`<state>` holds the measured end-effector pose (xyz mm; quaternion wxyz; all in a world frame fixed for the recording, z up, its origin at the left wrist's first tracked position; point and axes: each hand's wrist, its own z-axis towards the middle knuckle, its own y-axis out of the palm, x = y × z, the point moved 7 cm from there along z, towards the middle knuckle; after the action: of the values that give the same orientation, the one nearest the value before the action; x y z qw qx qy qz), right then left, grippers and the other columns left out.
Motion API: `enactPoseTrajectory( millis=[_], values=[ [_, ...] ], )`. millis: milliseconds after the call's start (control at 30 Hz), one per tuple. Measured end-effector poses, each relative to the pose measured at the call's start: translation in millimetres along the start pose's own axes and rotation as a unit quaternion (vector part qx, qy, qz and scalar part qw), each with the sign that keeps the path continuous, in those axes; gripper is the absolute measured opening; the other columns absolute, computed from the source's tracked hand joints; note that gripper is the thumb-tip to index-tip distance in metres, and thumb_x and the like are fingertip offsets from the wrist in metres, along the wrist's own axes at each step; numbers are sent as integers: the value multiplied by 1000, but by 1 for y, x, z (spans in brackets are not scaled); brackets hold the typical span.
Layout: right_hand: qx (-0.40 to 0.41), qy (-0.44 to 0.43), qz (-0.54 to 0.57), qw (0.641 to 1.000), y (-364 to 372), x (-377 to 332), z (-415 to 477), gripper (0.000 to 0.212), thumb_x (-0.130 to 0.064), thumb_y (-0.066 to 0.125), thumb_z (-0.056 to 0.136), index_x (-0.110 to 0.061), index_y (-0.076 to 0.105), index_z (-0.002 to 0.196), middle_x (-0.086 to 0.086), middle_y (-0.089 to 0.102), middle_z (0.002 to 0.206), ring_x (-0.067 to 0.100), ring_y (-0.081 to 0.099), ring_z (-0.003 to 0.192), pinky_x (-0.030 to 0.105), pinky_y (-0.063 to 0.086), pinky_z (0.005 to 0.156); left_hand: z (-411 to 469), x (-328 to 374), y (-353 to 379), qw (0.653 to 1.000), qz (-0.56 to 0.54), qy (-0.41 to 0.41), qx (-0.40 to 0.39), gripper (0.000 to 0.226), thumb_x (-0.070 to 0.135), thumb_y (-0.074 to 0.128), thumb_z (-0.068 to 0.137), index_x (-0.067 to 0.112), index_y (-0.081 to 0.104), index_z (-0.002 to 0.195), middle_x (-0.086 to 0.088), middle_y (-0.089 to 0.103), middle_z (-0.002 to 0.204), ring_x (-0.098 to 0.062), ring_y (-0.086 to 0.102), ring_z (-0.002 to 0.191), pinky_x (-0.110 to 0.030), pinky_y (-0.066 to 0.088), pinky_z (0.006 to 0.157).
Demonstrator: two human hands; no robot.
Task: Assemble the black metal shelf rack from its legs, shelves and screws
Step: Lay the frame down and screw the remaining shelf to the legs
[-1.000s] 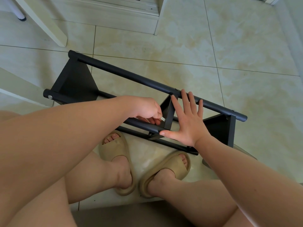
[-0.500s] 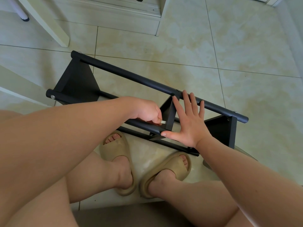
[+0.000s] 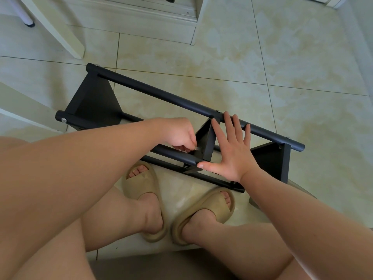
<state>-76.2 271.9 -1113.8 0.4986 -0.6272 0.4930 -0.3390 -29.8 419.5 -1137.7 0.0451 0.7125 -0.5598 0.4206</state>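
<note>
The black rack [image 3: 161, 93] is lying on its side near the middle of the tiled floor [image 3: 282, 67], just beyond the seated person's sandals [image 3: 141, 178]. The left hand [image 3: 179, 134] is curling its fingers and pinching a small silvery piece [image 3: 196, 148] against the near leg [image 3: 173, 153], right beside the middle shelf [image 3: 205, 138]. The right hand [image 3: 232, 152] is pressing flat on that shelf's other side, fingers straight and spread, thumb tip touching the near leg.

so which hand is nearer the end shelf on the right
Right. The right hand is open beside that end shelf; the left hand, pinching a small silvery piece, is farther, past the middle shelf.
</note>
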Motion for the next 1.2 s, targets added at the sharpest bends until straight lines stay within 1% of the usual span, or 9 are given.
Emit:
enactPoseTrajectory(
  millis=[100,233,333,433,567,767,967,1100,1200],
  values=[
    [1,0,3,1000,0,0,0,124,-101,24,66,-28,-5,162,10,-19,168,33,-22,153,64,-9,120,1,6,-6,998,41,18,37,12,22,66,92,19,77,95,2,75,94,-14,67,86,-22,50,74],
    [1,-1,5,1000,0,1,0,124,-100,27,66,-28,-5,162,10,-19,167,33,-23,153,64,-10,120,3,16,1,998,46,23,33,15,19,60,95,27,71,90,7,70,101,-7,61,87,-19,40,68],
    [3,-2,5,1000,0,1,0,124,-100,26,66,-28,-5,162,10,-19,167,32,-23,153,63,-11,120,7,15,8,998,-60,-11,12,17,18,60,96,28,66,84,5,66,93,-11,62,88,-21,46,67],
    [3,-2,6,1000,0,1,0,124,-101,27,66,-28,-6,162,10,-19,167,32,-23,153,63,-11,120,7,9,15,978,-200,-66,13,12,14,59,97,12,71,98,-1,72,86,-12,70,80,-27,56,74],
    [3,-2,5,1000,0,1,0,124,-100,27,66,-28,-6,161,11,-18,168,32,-23,153,63,-10,120,6,4,19,952,-297,-77,17,19,12,61,97,4,66,114,-9,76,96,-18,74,89,-33,59,87],
    [3,-1,2,1000,0,1,1,124,-100,27,67,-27,-5,162,11,-18,168,33,-23,153,64,-10,120,8,4,11,950,-300,-47,66,13,9,65,94,17,68,105,1,76,83,-5,74,73,-17,55,61],
    [7,-2,2,1000,0,1,0,123,-101,26,67,-27,-4,162,11,-17,168,33,-22,153,63,-10,120,7,2,10,940,-329,-52,68,13,11,68,93,24,67,93,-1,77,82,-10,75,77,-22,59,68],
    [10,-4,9,1000,0,1,0,123,-100,27,68,-27,-2,162,11,-15,168,33,-21,153,63,-10,120,6,3,12,945,-317,-57,52,13,12,67,94,18,66,106,-8,74,92,-16,73,86,-32,59,84],
    [7,-4,7,1000,0,1,1,123,-100,26,67,-27,-3,162,11,-17,168,32,-22,153,63,-10,120,6,5,13,944,-321,-58,53,21,10,65,95,11,66,117,-11,74,97,-16,72,86,-30,59,83]
  ],
)
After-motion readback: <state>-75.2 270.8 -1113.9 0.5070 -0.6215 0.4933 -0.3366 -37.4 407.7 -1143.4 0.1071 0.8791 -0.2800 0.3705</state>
